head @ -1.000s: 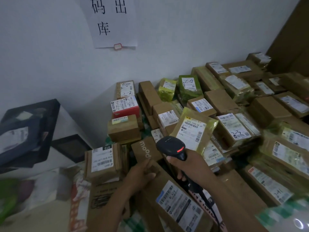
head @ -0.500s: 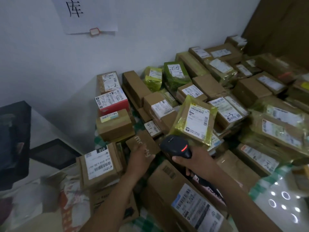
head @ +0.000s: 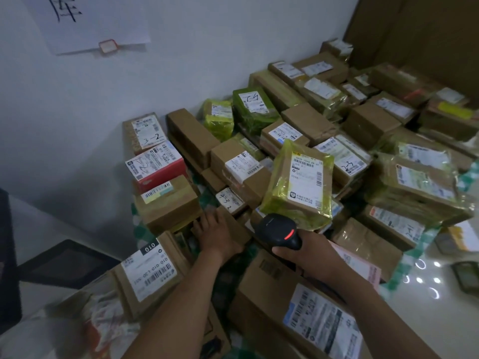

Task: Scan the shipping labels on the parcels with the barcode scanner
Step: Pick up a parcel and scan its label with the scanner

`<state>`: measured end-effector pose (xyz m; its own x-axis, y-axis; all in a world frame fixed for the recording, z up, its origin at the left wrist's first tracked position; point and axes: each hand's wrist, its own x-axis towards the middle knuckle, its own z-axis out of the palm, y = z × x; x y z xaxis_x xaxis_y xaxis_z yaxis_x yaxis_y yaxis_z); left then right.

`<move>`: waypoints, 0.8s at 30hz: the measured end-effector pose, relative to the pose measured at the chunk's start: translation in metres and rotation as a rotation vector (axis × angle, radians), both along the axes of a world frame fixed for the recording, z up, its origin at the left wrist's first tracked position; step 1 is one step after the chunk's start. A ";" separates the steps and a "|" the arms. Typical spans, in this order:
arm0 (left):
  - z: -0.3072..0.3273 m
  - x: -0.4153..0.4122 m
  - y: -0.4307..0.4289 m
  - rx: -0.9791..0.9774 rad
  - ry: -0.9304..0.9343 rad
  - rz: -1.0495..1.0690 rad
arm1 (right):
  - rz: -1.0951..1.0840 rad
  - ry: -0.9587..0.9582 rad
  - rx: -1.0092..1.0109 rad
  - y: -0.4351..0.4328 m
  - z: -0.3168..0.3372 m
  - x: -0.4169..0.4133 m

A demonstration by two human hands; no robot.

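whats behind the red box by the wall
A brown box with 3-2 handwritten on its label sits behind the red box. Its lower part is covered, so what it rests on is hidden.

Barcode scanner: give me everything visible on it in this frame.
The barcode scanner is black and plastic-looking, with a rounded, hooded head and a red strip glowing on the side facing the camera. Its grip is hidden inside the right hand, whose fingers curl round it; no cable shows. The head is tilted up and points away from the person, toward the yellow-wrapped parcel leaning just ahead of it. Only the hand plainly touches it.
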<state>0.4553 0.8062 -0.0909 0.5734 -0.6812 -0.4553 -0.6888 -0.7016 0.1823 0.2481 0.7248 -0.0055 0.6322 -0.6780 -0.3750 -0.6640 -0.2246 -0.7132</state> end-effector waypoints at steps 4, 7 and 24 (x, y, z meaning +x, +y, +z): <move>0.009 -0.008 0.004 -0.163 0.022 0.112 | 0.014 -0.067 0.018 0.000 0.010 -0.004; 0.027 -0.015 0.009 -0.277 -0.044 0.168 | 0.027 -0.160 0.086 0.000 0.022 -0.008; 0.150 -0.078 0.086 -0.926 0.605 0.369 | -0.207 -0.660 0.587 -0.008 0.078 -0.010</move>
